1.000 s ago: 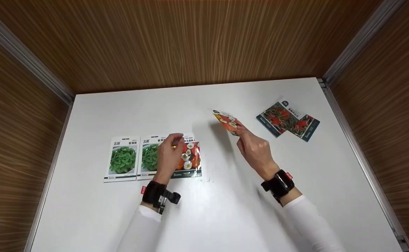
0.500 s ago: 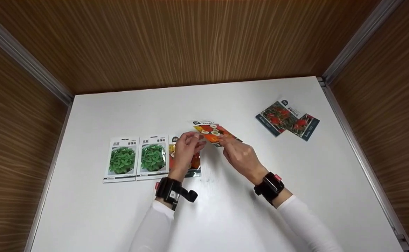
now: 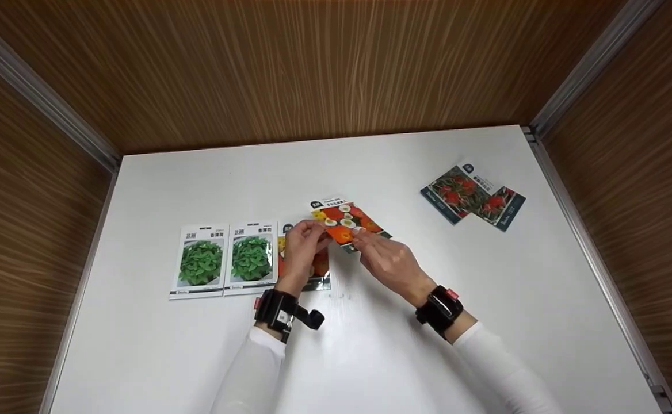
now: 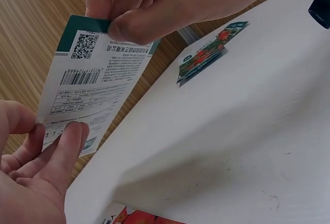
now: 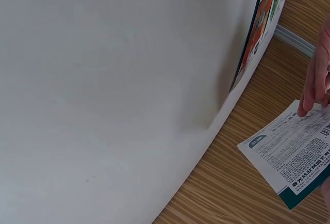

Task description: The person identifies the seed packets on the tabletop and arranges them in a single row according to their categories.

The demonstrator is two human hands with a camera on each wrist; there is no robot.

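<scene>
Raised above the table, a seed packet (image 3: 348, 220) with orange, red and white flowers is held between both hands. My right hand (image 3: 390, 260) pinches it near its lower right edge, and my left hand (image 3: 301, 253) grips its left edge. The left wrist view shows the white printed back of this packet (image 4: 85, 87), with a QR code, a barcode and a green band. A second flower packet (image 3: 320, 270) lies on the table under my left hand, partly covered by it. Beside it on the left are two mint-like green-leaf packets (image 3: 201, 263) (image 3: 252, 259), upright in a row.
Two overlapping packets with red flowers (image 3: 452, 192) (image 3: 500, 208) lie askew at the back right of the white table (image 3: 370, 356). Wood-grain panels (image 3: 324, 69) enclose the table at the back and both sides.
My right hand has brought the held packet leftward, and its front has turned up toward the head camera. My left hand has come right, off the row, and taken the packet's left edge.
</scene>
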